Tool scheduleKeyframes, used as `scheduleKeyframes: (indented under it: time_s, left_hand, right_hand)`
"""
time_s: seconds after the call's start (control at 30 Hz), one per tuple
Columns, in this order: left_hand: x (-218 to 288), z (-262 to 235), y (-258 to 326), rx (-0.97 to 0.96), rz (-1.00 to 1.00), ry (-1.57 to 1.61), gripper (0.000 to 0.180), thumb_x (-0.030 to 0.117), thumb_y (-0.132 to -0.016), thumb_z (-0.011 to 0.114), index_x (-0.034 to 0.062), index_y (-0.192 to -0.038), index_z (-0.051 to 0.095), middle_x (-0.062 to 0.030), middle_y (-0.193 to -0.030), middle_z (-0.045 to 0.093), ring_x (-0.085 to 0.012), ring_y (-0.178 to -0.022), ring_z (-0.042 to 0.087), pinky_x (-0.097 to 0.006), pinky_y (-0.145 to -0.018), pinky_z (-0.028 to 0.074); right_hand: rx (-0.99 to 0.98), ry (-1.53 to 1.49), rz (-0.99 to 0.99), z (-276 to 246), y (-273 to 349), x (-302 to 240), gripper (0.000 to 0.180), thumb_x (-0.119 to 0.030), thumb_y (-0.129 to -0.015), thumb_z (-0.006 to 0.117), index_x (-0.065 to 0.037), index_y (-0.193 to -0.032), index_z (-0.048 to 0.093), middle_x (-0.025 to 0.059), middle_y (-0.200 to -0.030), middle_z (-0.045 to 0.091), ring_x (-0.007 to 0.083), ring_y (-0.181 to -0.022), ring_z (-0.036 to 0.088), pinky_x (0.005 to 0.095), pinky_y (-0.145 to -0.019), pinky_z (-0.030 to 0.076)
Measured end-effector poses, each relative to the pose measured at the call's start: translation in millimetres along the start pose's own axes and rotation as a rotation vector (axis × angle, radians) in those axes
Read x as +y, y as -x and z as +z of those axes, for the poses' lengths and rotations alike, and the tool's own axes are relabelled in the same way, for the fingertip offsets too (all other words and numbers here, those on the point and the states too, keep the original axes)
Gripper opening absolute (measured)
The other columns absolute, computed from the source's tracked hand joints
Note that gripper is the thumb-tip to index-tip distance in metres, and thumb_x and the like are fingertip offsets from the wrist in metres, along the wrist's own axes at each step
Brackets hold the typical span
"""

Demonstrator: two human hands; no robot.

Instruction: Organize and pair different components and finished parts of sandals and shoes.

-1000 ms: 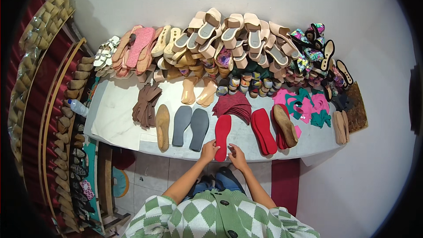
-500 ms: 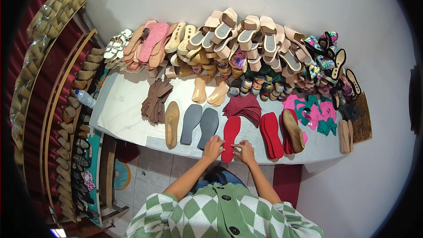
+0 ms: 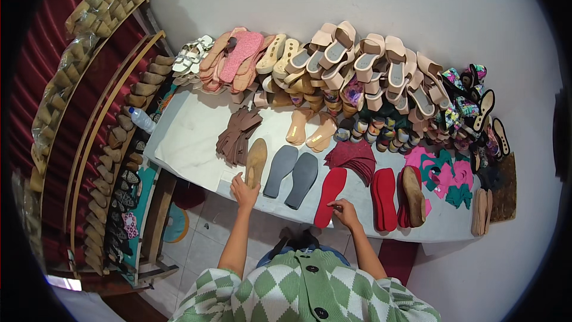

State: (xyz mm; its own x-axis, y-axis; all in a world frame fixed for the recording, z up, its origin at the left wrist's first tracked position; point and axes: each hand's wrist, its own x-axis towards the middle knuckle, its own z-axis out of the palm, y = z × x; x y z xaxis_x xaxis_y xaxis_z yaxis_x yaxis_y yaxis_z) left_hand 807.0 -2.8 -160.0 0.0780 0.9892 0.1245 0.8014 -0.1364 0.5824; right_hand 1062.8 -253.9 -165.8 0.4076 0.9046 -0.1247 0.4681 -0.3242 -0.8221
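"One tan shoe last [image 3: 257,160] at the left hand [image 3: 243,192]: gripped?"

"Fingers are at its lower end; whether they've closed on it, I can't tell."

"And the right hand [image 3: 345,213]?"

"Thumb and fingertips are drawn close together at the lower edge of a red insole [image 3: 331,194]. I can't tell if they pinch it."

"Both lie on the table [image 3: 438,220]?"

"Yes, near its front edge, two grey insoles [image 3: 301,180] between them."

"Any writing?"

"Small pale marks on the beige soles [image 3: 299,124] behind, tiny dark ones on the heeled sandals' [image 3: 370,59] grey footbeds; too small to read."
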Motion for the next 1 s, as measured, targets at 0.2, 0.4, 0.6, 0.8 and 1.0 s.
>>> scheduleKeyframes:
  time_s: [0.2, 0.4, 0.6, 0.8, 1.0]
  left_hand:
    - [-23, 16, -7, -0.184, 0.081, -0.031, 0.081, 0.023, -0.065, 0.070, 0.0042, -0.133, 0.031, -0.0248, -0.112, 0.048, -0.0390, -0.105, 0.045, -0.044, -0.092, 0.035]
    - [-14, 4, -19, -0.431, 0.039, 0.144, 0.073, 0.018, -0.069, 0.066, 0.0099, -0.134, 0.035, -0.0252, -0.111, 0.051, -0.0385, -0.101, 0.050, -0.044, -0.086, 0.040]
    - [31, -12, 44, -0.532, 0.113, 0.737, 0.065, 0.013, -0.077, 0.061, 0.0048, -0.135, 0.033, -0.0248, -0.120, 0.048, -0.0357, -0.108, 0.049, -0.041, -0.091, 0.038]
    - [92, 30, 118, -0.570, 0.317, 0.475, 0.066, 0.018, -0.079, 0.061, 0.0061, -0.136, 0.030, -0.0223, -0.117, 0.046, -0.0352, -0.109, 0.044, -0.041, -0.093, 0.035]
    - [106, 52, 151, -0.735, 0.391, 0.368, 0.067, 0.025, -0.078, 0.062, 0.0142, -0.136, 0.031, -0.0208, -0.113, 0.045, -0.0348, -0.105, 0.040, -0.044, -0.094, 0.029]
  right_hand:
    - [-0.021, -0.008, 0.028, 1, -3, 3, 0.033, 0.003, -0.068, 0.060, -0.015, -0.094, 0.068, 0.0099, -0.080, 0.057, 0.0230, -0.071, 0.057, 0.0315, -0.069, 0.047]
    - [0.021, -0.104, 0.003, 2, 6, 5, 0.035, 0.003, -0.071, 0.059, -0.015, -0.099, 0.067, 0.0092, -0.088, 0.055, 0.0202, -0.071, 0.056, 0.0299, -0.068, 0.047]
    - [0.217, -0.281, 0.043, 5, 16, 9, 0.035, 0.001, -0.076, 0.058, -0.009, -0.110, 0.060, 0.0088, -0.099, 0.052, 0.0167, -0.084, 0.057, 0.0257, -0.070, 0.047]
    - [0.062, -0.866, 0.323, -1, 11, 0, 0.042, -0.026, -0.091, 0.050, -0.011, -0.129, 0.042, 0.0085, -0.116, 0.051, 0.0160, -0.094, 0.055, 0.0291, -0.074, 0.048]
    - [0.042, -0.888, 0.412, -2, 2, 8, 0.054, -0.035, -0.093, 0.046, -0.006, -0.136, 0.031, 0.0067, -0.123, 0.049, 0.0164, -0.101, 0.053, 0.0314, -0.080, 0.045]
